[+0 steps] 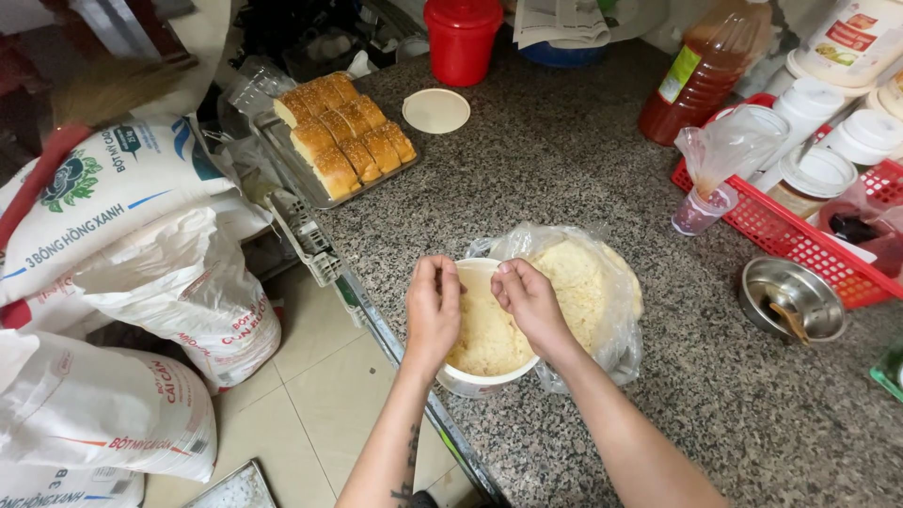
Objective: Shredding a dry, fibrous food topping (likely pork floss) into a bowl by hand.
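Note:
A white round tub (486, 379) full of pale crumbs stands near the front edge of the speckled granite counter (564, 169). Both my hands hover over it, close together. My left hand (433, 306) has its fingertips pinched over the tub's far rim. My right hand (529, 298) is pinched the same way, beside a clear plastic bag (593, 282) of the same crumbs that leans against the tub. Whether either hand holds crumbs is hidden by the fingers.
A metal tray of sesame-topped buns (343, 132) lies at the counter's left edge, with a cream lid (435, 110) and a red container (461, 38) beyond. A red basket (800, 235) of jars, a steel bowl (790, 299) and a sauce bottle (701, 75) stand at right. Flour sacks (141, 282) lie on the floor.

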